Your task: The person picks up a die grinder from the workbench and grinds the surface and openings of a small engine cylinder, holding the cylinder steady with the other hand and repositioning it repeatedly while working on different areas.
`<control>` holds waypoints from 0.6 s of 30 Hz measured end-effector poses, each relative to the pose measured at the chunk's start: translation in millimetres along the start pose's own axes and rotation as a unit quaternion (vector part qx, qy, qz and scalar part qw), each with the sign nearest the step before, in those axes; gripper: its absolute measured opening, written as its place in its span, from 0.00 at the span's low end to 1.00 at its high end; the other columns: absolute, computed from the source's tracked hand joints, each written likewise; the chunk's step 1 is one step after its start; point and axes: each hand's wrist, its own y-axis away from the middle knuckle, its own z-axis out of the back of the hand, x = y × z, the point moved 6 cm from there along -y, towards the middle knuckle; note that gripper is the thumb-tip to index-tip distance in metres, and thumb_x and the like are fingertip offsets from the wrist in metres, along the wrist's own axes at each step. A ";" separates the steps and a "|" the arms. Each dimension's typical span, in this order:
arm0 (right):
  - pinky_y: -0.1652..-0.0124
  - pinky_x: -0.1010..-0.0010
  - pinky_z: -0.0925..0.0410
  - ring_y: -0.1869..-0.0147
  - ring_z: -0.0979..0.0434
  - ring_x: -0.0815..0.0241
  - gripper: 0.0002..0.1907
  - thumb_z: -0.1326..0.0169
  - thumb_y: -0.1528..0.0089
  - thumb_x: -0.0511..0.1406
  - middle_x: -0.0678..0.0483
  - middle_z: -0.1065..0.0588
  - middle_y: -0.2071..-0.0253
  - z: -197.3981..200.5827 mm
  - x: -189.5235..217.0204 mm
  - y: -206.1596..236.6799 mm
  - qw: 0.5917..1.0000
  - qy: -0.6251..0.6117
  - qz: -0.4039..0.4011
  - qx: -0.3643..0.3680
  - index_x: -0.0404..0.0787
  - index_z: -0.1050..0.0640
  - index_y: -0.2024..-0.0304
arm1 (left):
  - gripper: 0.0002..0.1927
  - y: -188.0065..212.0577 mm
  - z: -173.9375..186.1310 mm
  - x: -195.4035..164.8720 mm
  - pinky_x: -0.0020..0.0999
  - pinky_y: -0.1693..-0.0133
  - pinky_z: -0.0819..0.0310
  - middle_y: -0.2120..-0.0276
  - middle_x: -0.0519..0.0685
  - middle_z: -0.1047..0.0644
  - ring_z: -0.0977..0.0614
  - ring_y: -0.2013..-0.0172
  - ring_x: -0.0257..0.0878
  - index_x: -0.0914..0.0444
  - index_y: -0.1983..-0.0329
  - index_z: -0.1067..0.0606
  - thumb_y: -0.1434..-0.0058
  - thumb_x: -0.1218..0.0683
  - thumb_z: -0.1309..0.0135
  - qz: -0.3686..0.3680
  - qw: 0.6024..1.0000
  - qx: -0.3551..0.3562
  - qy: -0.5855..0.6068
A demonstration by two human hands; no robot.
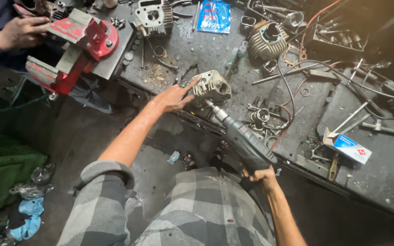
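Hands [175, 96] steady casting [211, 86], white-blue box [348, 146] right

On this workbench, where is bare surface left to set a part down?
Barest: the bench between blue packet, finned cylinder and the engine part under the left hand. Crowded: cables and tools right of the drill.

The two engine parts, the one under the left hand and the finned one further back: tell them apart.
The block under the left hand is boxy and meets the drill held by the right hand. The finned cylinder is rounder and lies untouched. Both are grey metal on the bench.
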 end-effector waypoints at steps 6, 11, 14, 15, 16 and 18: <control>0.72 0.69 0.33 0.72 0.26 0.55 0.32 0.51 0.69 0.32 0.46 0.25 0.76 10.4 2.7 6.5 0.996 0.080 -0.010 -0.025 0.25 0.21 0.61 | 0.41 -7.2 -0.6 8.4 0.59 0.58 0.27 0.75 0.68 0.24 0.21 0.70 0.67 0.46 0.21 0.56 0.32 0.50 0.51 -0.015 0.999 0.001 0.034; 0.74 0.68 0.33 0.73 0.26 0.54 0.31 0.50 0.68 0.32 0.46 0.25 0.76 4.2 8.0 2.4 0.997 0.079 -0.002 -0.024 0.23 0.21 0.62 | 0.44 -10.9 -2.7 15.7 0.58 0.49 0.31 0.68 0.70 0.22 0.22 0.62 0.69 0.49 0.20 0.57 0.34 0.54 0.48 -0.045 0.998 -0.019 0.029; 0.73 0.65 0.32 0.74 0.26 0.53 0.31 0.50 0.68 0.32 0.45 0.25 0.77 1.1 11.3 4.8 0.999 0.050 0.003 -0.021 0.22 0.21 0.61 | 0.44 -10.8 -2.8 18.3 0.57 0.49 0.30 0.67 0.69 0.21 0.22 0.62 0.68 0.48 0.21 0.56 0.34 0.54 0.47 -0.055 0.997 -0.027 0.043; 0.71 0.63 0.30 0.74 0.26 0.52 0.32 0.49 0.68 0.32 0.45 0.26 0.77 1.1 11.6 5.7 0.998 0.053 0.001 -0.023 0.22 0.21 0.61 | 0.44 -10.7 -1.9 18.8 0.57 0.49 0.30 0.66 0.69 0.21 0.22 0.62 0.69 0.49 0.21 0.56 0.35 0.54 0.47 -0.060 0.997 -0.034 0.044; 0.70 0.61 0.27 0.74 0.25 0.51 0.32 0.49 0.69 0.31 0.45 0.26 0.77 1.3 11.3 6.6 0.998 0.055 -0.003 -0.025 0.21 0.22 0.61 | 0.44 -9.3 -1.9 19.0 0.57 0.49 0.30 0.66 0.70 0.21 0.22 0.62 0.69 0.49 0.20 0.56 0.35 0.54 0.47 -0.064 0.996 -0.040 0.045; 0.70 0.61 0.27 0.74 0.25 0.51 0.33 0.49 0.69 0.32 0.44 0.26 0.77 2.6 9.7 6.8 0.998 0.052 -0.008 -0.030 0.21 0.22 0.61 | 0.45 -8.3 -2.0 20.9 0.57 0.49 0.30 0.65 0.70 0.21 0.22 0.62 0.69 0.49 0.20 0.56 0.36 0.55 0.46 -0.063 0.996 -0.042 0.053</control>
